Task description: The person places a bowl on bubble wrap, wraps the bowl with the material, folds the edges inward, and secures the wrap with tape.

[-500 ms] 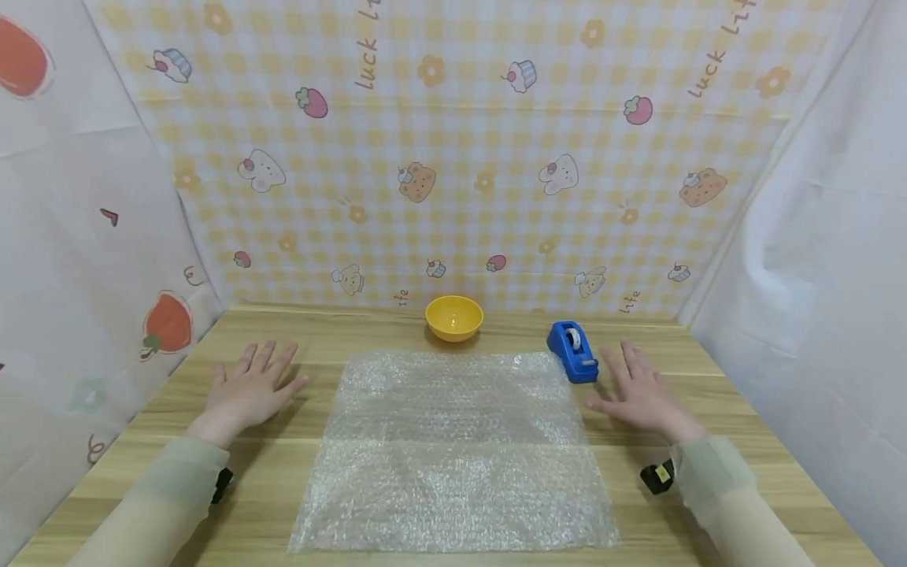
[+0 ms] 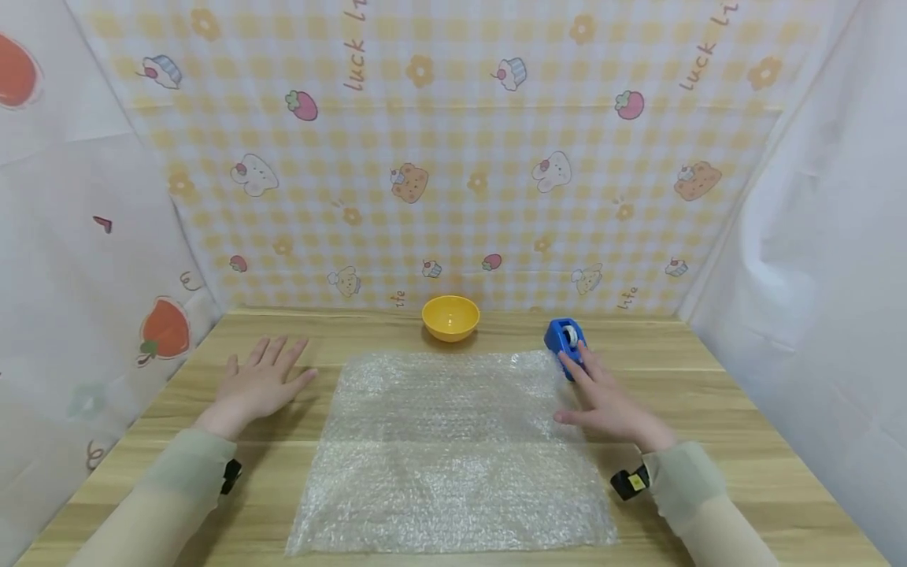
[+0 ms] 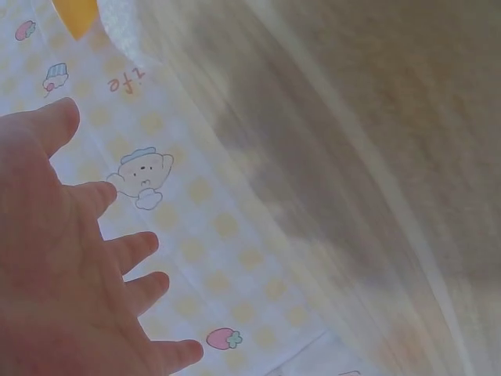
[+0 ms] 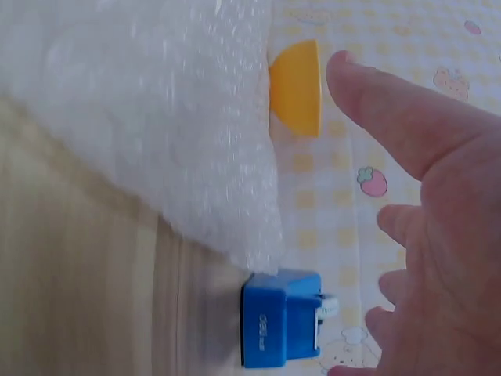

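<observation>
A sheet of clear bubble wrap point(image 2: 453, 457) lies flat on the wooden table. My right hand point(image 2: 609, 402) hovers over its right edge with fingers spread, partly covering the blue tape dispenser point(image 2: 562, 335) in the head view. In the right wrist view a gap shows between that hand point(image 4: 446, 227) and the dispenser point(image 4: 278, 321); it holds nothing. My left hand point(image 2: 255, 386), fingers spread and empty, is left of the wrap, and the left wrist view shows its palm point(image 3: 63, 258). A yellow bowl point(image 2: 450, 319) stands upright behind the wrap.
A checked cloth point(image 2: 453, 142) hangs behind the wooden table point(image 2: 708, 441). White cloths hang at the left point(image 2: 92, 260) and right point(image 2: 829, 276). A black wrist device point(image 2: 629, 482) sits by the right sleeve, another point(image 2: 231, 476) by the left.
My right hand has moved left, from beside the tape dispenser to over the wrap's edge and partly in front of the dispenser. The head view has shifted slightly. The left hand remains spread.
</observation>
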Action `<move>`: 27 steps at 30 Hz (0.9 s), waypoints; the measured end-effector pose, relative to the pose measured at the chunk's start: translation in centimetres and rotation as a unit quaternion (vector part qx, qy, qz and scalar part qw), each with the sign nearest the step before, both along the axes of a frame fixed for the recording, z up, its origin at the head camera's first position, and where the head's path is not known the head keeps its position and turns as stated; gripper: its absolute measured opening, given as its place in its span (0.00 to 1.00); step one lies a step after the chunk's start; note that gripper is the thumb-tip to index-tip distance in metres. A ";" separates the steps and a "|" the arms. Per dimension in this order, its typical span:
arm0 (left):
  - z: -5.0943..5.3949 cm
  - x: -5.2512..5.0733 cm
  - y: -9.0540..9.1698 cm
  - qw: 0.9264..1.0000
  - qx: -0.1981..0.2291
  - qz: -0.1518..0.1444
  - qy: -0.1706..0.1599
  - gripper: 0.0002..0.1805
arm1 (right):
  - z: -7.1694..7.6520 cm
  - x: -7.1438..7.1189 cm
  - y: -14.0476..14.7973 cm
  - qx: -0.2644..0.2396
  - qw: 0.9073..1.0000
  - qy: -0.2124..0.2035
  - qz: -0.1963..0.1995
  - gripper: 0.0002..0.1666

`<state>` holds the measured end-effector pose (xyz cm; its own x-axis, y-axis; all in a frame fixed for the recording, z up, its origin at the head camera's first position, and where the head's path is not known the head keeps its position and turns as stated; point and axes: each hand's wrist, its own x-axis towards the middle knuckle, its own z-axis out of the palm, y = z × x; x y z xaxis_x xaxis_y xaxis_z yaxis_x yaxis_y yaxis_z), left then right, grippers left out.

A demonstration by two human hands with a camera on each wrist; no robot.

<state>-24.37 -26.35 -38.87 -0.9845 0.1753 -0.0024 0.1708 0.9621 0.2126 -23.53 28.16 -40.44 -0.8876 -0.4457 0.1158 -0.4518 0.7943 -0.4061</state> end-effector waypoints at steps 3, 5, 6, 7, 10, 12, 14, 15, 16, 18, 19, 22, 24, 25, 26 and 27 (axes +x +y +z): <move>0.1 -0.2 0.3 1.000 0.003 -0.001 0.004 0.46 | -0.3 0.0 -0.5 -0.011 0.999 -0.023 0.022 0.58; 0.2 -0.3 0.7 1.000 0.004 -0.004 0.006 0.46 | -0.6 0.0 -0.8 -0.021 0.998 -0.048 0.038 0.58; 0.2 -0.3 0.9 1.000 0.004 -0.007 0.007 0.46 | -0.8 0.0 -0.9 -0.022 0.997 -0.058 0.045 0.58; 0.2 -0.4 1.2 1.000 0.005 -0.009 0.007 0.46 | -1.0 0.1 -1.0 -0.025 0.996 -0.070 0.051 0.58; 0.3 -0.6 2.1 1.000 0.017 -0.016 0.007 0.46 | -1.6 0.2 -1.1 -0.029 0.993 -0.088 0.072 0.58; 0.4 -0.7 2.7 0.999 0.029 -0.020 0.008 0.45 | -1.9 0.2 -1.2 -0.025 0.992 -0.093 0.077 0.57; 0.6 -1.1 3.3 0.998 0.047 -0.026 0.014 0.44 | -2.0 0.3 -1.2 -0.023 0.992 -0.099 0.076 0.57; 0.6 -1.4 3.6 0.998 0.054 -0.031 0.019 0.44 | -2.0 0.3 -1.2 -0.022 0.992 -0.102 0.072 0.56; 0.7 -1.6 3.9 0.997 0.060 -0.035 0.025 0.43 | -2.0 0.3 -1.1 -0.023 0.992 -0.105 0.067 0.57; 0.8 -1.9 4.5 0.995 0.077 -0.044 0.038 0.42 | -2.0 0.3 -1.1 -0.018 0.992 -0.112 0.055 0.57; 0.8 -2.1 4.8 0.994 0.086 -0.048 0.045 0.42 | -2.0 0.3 -1.1 -0.015 0.992 -0.114 0.050 0.57; 0.9 -2.6 5.9 0.990 0.120 -0.055 0.057 0.41 | -2.2 0.2 -1.1 -0.002 0.992 -0.117 0.042 0.57; 1.0 -3.1 6.6 0.986 0.143 -0.056 0.060 0.41 | -2.3 0.2 -1.1 0.007 0.992 -0.119 0.039 0.57; 1.1 -3.5 7.0 0.984 0.154 -0.056 0.062 0.41 | -2.3 0.1 -1.0 0.008 0.992 -0.120 0.038 0.56; 1.3 -3.9 7.5 0.982 0.168 -0.056 0.062 0.41 | -2.3 0.1 -1.0 0.009 0.992 -0.122 0.035 0.56; 1.4 -4.4 7.9 0.980 0.180 -0.057 0.061 0.42 | -2.3 0.0 -1.0 0.007 0.992 -0.124 0.031 0.56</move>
<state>-28.73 -18.42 -37.44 -0.9477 0.2513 0.1967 0.3177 0.8020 0.5058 -23.49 27.15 -42.77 -0.8585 -0.5010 -0.1095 -0.3883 0.7745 -0.4995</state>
